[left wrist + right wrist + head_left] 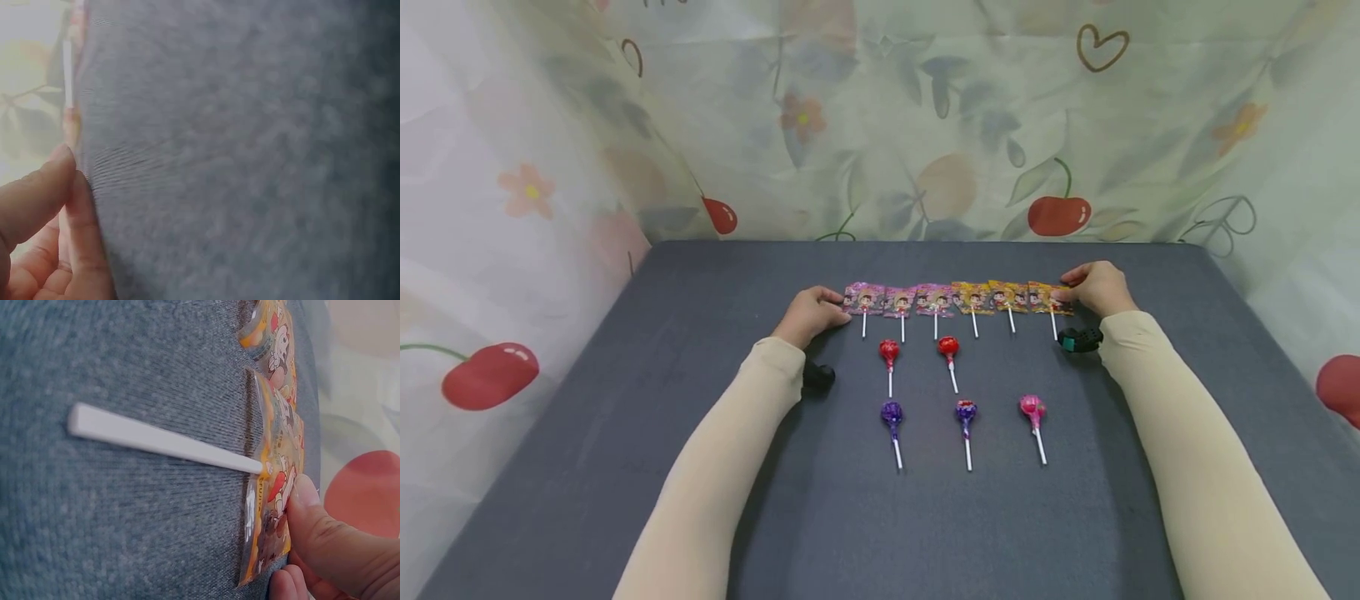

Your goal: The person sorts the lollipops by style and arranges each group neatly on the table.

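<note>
A row of flat-wrapped lollipops lies across the table: three in pink wrappers (935, 298) on the left, three in yellow wrappers (1009, 295) on the right, white sticks towards me. At the left end, my left hand (814, 315) pinches the edge of the outermost pink-wrapped lollipop (864, 297). Thumb and forefinger (80, 206) meet there in the left wrist view, where the lollipop is mostly edge-on. My right hand (1099, 288) pinches the rightmost yellow-wrapped lollipop (275, 494) by its outer side. Its thumb (306, 494) presses the wrapper's face; the other fingers are partly hidden behind.
Nearer me lie two red round lollipops (889, 353), and below them two purple ones (892, 414) and a pink one (1033, 407). The dark grey table (625, 467) ends at a patterned curtain (880, 125). Black wrist cameras (1081, 339) sit under both wrists.
</note>
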### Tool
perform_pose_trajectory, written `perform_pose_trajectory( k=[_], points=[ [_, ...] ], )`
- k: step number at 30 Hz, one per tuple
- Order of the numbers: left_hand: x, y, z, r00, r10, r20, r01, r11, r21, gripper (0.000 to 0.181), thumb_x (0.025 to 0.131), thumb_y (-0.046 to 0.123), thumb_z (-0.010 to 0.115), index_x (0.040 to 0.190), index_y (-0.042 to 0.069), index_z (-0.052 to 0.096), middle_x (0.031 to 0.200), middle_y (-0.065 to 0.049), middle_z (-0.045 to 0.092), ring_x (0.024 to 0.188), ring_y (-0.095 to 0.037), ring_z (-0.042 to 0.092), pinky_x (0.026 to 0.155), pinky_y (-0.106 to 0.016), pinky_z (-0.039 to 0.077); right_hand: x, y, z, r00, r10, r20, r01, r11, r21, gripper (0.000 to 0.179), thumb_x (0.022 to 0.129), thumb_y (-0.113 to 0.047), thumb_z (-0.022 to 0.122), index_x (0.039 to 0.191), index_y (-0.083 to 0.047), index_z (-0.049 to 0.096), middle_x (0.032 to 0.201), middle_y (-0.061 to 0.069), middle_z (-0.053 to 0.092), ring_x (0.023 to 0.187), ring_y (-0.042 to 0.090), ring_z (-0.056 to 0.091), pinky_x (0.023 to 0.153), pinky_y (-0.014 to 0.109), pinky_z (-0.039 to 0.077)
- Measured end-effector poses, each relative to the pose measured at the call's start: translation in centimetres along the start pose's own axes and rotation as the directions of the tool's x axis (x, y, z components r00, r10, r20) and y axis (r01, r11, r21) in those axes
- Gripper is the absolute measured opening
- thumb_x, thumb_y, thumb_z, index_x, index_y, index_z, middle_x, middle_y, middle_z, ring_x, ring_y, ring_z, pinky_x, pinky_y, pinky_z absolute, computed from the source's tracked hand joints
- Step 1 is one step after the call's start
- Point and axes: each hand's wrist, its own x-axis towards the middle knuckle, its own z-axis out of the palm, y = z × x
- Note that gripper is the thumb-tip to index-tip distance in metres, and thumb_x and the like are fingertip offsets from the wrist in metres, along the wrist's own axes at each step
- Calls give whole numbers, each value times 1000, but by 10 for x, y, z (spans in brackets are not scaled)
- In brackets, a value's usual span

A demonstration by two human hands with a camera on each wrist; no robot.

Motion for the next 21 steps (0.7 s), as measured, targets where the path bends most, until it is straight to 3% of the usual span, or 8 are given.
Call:
perform_pose_trajectory(
  k=[4, 7, 10, 13, 15, 17, 21],
  points=[
    [-6, -2, -6, 998, -21, 56, 30, 986, -162, 41, 91, 5, 65, 130, 7, 53, 117, -13, 59, 101, -20, 59, 92, -33, 47, 0, -1, 1, 1000, 9, 9, -9, 1000, 16, 41, 91, -17, 68, 123, 6, 59, 127, 28, 54, 113, 39, 47, 101, 53, 36],
    [-13, 2, -8, 999, -10, 53, 21, 978, -206, 39, 93, 3, 61, 131, 5, 52, 114, -11, 56, 99, -19, 60, 93, -33, 49, 0, 0, 0, 1000, 0, 11, 0, 1000, 8, 41, 90, -17, 69, 122, 7, 60, 128, 29, 54, 114, 39, 47, 100, 52, 36],
    [-22, 9, -5, 998, 62, 33, -57, 990, -130, 33, 94, 6, 60, 127, 4, 54, 107, -10, 56, 91, -19, 59, 89, -35, 51, 1, 1, -2, 1000, -9, 11, 9, 1000, 0, 42, 90, -17, 70, 122, 7, 60, 127, 29, 54, 114, 39, 47, 100, 52, 37],
    [-36, 19, 3, 981, 187, 59, -187, 982, 6, 29, 94, 8, 60, 122, 3, 56, 101, -11, 59, 86, -20, 59, 83, -36, 53, 2, 1, -1, 1000, 1, 7, -1, 1000, 9, 41, 90, -16, 69, 122, 7, 60, 127, 28, 55, 114, 39, 48, 101, 52, 37],
    [-45, 23, 10, 958, 265, 111, -277, 955, 108, 26, 93, 10, 62, 118, 3, 59, 98, -11, 62, 81, -19, 60, 76, -33, 53, 2, 1, 0, 1000, 12, 3, -12, 1000, 18, 40, 90, -16, 70, 122, 6, 60, 127, 28, 55, 113, 38, 48, 101, 52, 36],
    [-52, 25, 18, 932, 320, 170, -351, 913, 209, 24, 92, 13, 64, 114, 3, 60, 96, -11, 65, 77, -18, 60, 70, -29, 51, 2, 1, 0, 1000, 19, -1, -19, 1000, 20, 40, 90, -16, 70, 122, 6, 60, 126, 28, 55, 113, 38, 48, 101, 52, 36],
    [-63, 27, 33, 902, 362, 234, -429, 812, 396, 22, 89, 17, 70, 106, 7, 63, 92, -8, 68, 74, -17, 60, 63, -27, 46, 2, 3, 0, 1000, 19, 1, -19, 1000, 17, 41, 90, -16, 70, 123, 6, 60, 126, 27, 55, 113, 38, 48, 101, 52, 36]
  ],
)
